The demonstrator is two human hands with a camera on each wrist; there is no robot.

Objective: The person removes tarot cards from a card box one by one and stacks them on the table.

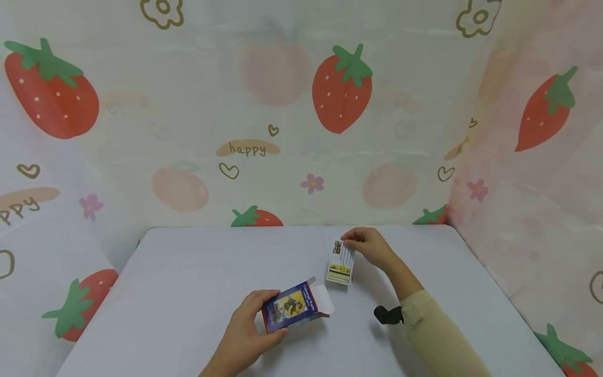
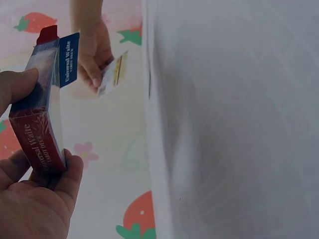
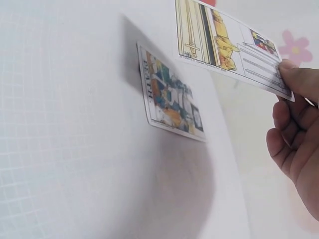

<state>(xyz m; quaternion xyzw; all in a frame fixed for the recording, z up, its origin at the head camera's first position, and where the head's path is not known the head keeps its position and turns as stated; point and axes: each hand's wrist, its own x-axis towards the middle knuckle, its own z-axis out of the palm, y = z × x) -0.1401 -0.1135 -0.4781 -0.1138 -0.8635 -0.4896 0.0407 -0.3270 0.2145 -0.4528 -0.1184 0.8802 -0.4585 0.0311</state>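
Two hands are in action over the smooth white tabletop, and both are occupied. By the left hand, the blue-and-red rectangular cardboard tarot box is gripped across its width, thumb along one long edge, fingers along the other. It is tilted, and its blue printed cardboard end flap is swung out from the mouth, on the side nearer the right hand.

And over there, a stiff-looking white-bordered paper card is pinched by the right thumb and fingers at one end only, the rest left jutting free! Just below it, a colourful white-bordered picture card, apparently lettered DEATH, is seen at the tabletop, apart from the pinched one; whether more cards are hidden beneath cannot be told.

Now, the handling: the box can be judged light and thin-walled, easily dented if squeezed hard, so it is best held by its long side edges, with the flap left alone, since a crease there would be easily made. The card is probably light, springy and rather slippery; it is best taken by an edge or corner, gently, so that no bend is put in it and the printed face is barely touched.
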